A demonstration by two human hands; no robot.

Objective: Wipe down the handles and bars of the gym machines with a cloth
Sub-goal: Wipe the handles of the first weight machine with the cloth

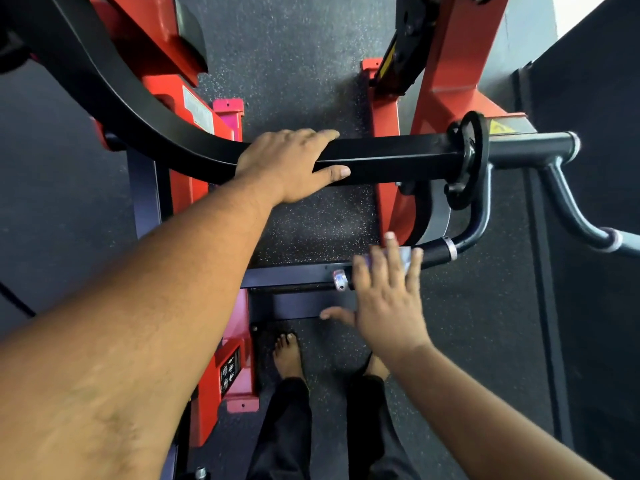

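A black square bar (398, 155) of a red gym machine crosses the middle of the view. My left hand (291, 164) holds it, fingers over the top and thumb along the front face. Lower right, a curved black handle grip (436, 251) runs between two silver rings. My right hand (384, 292) lies on that grip with fingers straight and spread, pressing a pale cloth (404, 255) against it. Only a small patch of cloth shows between the fingers.
The red machine frame (446, 64) rises behind the bar. A black weight plate (467, 157) sits on the bar's right end, and a second grey handle (568, 206) curves off to the right. My bare feet (287, 355) stand on the speckled rubber floor (294, 64).
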